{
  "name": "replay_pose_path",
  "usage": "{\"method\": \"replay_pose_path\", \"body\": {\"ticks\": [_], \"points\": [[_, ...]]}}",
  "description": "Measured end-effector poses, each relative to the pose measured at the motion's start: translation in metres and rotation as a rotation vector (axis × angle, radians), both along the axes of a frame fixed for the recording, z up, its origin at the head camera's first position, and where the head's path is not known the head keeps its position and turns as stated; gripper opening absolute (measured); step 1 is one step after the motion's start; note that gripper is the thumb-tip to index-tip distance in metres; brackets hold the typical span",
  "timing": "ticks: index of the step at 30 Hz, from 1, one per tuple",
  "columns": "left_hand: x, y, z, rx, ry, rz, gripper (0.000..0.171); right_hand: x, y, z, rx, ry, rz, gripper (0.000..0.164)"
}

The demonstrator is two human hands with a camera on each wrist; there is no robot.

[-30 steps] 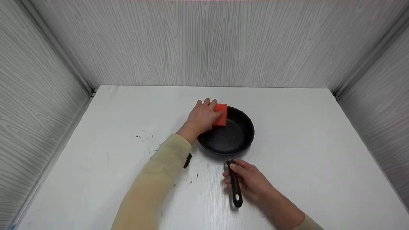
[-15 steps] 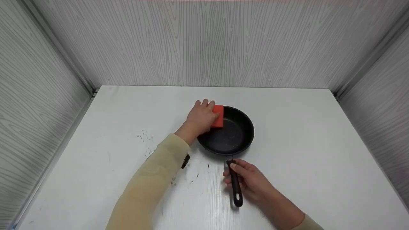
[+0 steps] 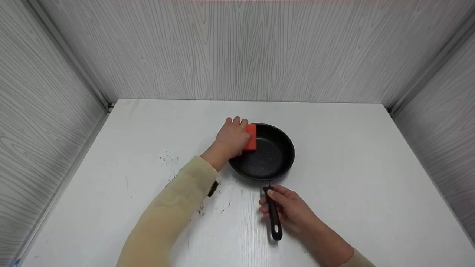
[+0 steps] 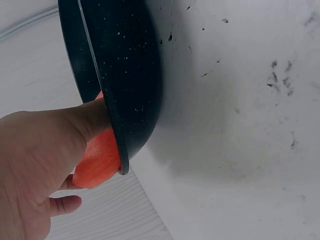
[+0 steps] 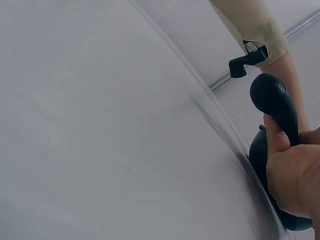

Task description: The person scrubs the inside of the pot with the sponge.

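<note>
While right hand grips handle | left hand grips orange sponge against black pan

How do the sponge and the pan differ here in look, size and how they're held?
The sponge is orange-red; the pan is black. The sponge is small and straight-edged, while the pan is larger and round with a handle. The left hand grips the sponge; the right hand holds the pan by its handle. Both are hand-held.
</note>
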State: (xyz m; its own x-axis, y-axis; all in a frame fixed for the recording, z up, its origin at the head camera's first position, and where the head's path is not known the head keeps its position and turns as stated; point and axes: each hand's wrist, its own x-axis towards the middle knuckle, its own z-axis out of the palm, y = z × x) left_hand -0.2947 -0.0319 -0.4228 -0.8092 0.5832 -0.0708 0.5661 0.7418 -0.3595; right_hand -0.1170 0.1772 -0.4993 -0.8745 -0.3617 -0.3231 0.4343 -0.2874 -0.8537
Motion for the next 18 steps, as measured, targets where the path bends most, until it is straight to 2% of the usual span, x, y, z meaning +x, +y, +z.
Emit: {"method": "replay_pose_path", "body": {"ticks": [9, 14, 18], "points": [[0.0052, -0.0040, 0.0039, -0.028, 0.010, -0.017, 0.040, 0.0004, -0.0012, -0.0001, 0.015, -0.001, 0.000, 0.042], [0.0057, -0.0073, 0.0041, -0.015, 0.007, -0.028, 0.035, 0.0005, -0.0019, -0.0005, 0.009, -0.006, -0.006, 0.043], [0.0060, -0.0090, 0.0052, 0.002, -0.013, -0.023, 0.039, 0.0004, -0.0019, -0.0008, -0.001, -0.002, -0.003, 0.042]]}}
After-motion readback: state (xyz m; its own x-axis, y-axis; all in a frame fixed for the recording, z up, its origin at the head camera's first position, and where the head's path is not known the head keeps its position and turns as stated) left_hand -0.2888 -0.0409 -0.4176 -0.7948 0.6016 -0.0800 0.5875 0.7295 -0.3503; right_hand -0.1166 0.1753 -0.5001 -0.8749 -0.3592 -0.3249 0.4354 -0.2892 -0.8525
